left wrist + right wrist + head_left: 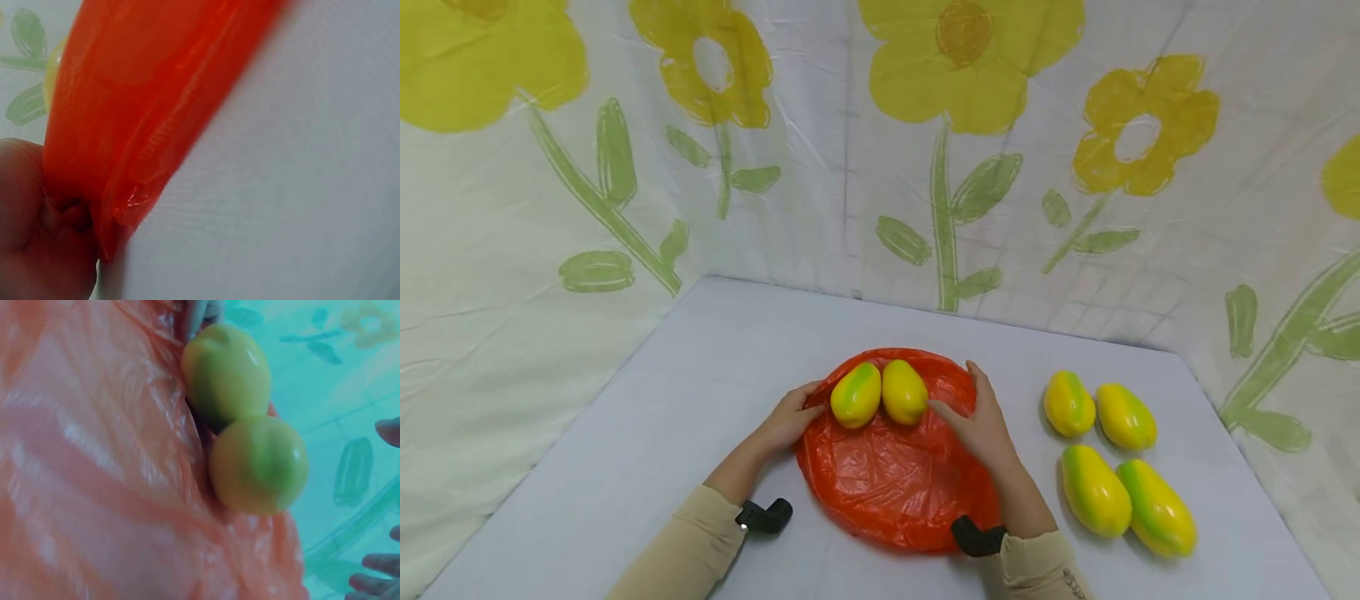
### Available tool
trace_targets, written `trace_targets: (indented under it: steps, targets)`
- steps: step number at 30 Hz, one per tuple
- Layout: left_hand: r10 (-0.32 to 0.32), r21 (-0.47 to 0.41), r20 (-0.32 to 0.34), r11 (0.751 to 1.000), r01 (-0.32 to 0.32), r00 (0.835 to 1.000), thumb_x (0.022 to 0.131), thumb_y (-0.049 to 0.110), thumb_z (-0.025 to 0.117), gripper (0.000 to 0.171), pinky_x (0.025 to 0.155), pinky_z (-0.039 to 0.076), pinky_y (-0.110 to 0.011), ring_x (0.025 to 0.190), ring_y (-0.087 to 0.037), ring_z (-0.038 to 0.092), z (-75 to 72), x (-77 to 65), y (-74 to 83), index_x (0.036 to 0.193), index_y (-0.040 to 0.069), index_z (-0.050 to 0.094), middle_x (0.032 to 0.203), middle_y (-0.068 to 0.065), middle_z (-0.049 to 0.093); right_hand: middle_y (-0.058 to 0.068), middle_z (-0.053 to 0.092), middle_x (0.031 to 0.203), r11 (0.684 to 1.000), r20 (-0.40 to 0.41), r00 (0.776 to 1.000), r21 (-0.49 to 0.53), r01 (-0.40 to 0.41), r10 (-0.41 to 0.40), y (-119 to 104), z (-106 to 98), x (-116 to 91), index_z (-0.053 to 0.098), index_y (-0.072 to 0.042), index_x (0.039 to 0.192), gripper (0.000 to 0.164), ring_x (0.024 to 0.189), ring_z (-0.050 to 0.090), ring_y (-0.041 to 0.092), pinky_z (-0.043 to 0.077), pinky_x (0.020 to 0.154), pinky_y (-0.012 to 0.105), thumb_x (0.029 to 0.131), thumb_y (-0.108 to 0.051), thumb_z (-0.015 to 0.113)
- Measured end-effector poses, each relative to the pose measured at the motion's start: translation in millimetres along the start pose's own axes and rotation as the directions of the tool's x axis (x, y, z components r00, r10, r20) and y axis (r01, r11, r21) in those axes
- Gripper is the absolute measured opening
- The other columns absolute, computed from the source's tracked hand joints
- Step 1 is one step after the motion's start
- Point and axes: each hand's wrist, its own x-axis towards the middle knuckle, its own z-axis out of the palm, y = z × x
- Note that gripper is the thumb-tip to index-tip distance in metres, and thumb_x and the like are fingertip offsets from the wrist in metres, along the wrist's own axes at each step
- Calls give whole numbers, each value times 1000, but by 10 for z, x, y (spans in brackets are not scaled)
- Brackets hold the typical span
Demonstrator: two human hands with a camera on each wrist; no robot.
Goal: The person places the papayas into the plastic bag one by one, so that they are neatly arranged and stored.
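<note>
Beige sleeve [681, 542] nearest. Left hand [786, 421] pinches red plastic [895, 487] at its left edge; right hand [987, 425] spread, holding nothing, beside two yellow-green fruits [856, 396] on it. Fruits look firm, likely slippery: cup the belly. Plastic's limp; take the rim.

2 yellow-green fruits [905, 392] lie side by side on red plastic [898, 479].

No readable text seen from here. Small dark marking [1072, 583] on beige fabric right sleeve [1033, 562]: not legible.
</note>
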Motion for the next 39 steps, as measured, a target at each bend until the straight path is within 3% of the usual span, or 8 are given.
trace_targets:
  steps: [8, 12, 18, 22, 30, 39]
  targets:
    - [-5, 15, -14, 1000, 6, 1000, 96, 8, 43, 45, 80, 57, -32, 101, -20, 62, 3, -3, -4, 141, 7, 39, 140, -17, 45, 13, 14, 156, 994, -31, 1000, -105, 3, -6, 105, -341, -219, 11, -22, 150, 97, 140, 18, 40, 31, 103, 63, 77, -50, 69]
    - [3, 16, -13, 1000, -3, 1000, 96, 7, 43, 44, 81, 56, -32, 105, -21, 60, 9, -6, 3, 140, 6, 40, 140, -17, 45, 13, 12, 156, 996, -64, 998, -92, -20, 14, 162, -522, -332, 11, -22, 150, 95, 140, 16, 43, 30, 103, 64, 78, -45, 70]
    - [-1, 10, -10, 1000, 2, 1000, 96, 7, 42, 45, 82, 56, -33, 107, -23, 60, 9, -13, 8, 140, 6, 39, 141, -17, 45, 7, 1, 159, 988, -87, 989, -84, -127, 120, 197, -814, -486, 2, -29, 150, 99, 142, 10, 41, 24, 106, 64, 79, -47, 68]
    - [5, 16, -12, 1000, -5, 1000, 96, 7, 42, 45, 82, 56, -33, 108, -23, 59, 4, -8, 13, 140, 6, 39, 141, -17, 45, 8, 1, 158, 991, -126, 987, -77, -110, 100, 261, -983, -564, 4, -24, 151, 98, 141, 8, 43, 23, 107, 64, 80, -43, 69]
    - [4, 5, -7, 1000, -4, 1000, 95, 6, 42, 45, 79, 57, -32, 101, -21, 62, 10, -13, 23, 140, 6, 39, 140, -18, 45, 6, 0, 159, 974, -181, 964, -83, -213, 195, 420, -1159, -653, 4, -23, 151, 100, 143, 4, 38, 21, 109, 62, 79, -48, 68]
    - [-15, 24, -24, 1000, 15, 1000, 95, 7, 43, 45, 82, 56, -33, 110, -25, 58, 22, -13, 31, 140, 7, 40, 141, -16, 45, 13, 2, 158, 960, -174, 955, -103, -261, 241, 559, -1279, -721, 5, -19, 151, 101, 141, 6, 44, 17, 110, 62, 78, -52, 66]
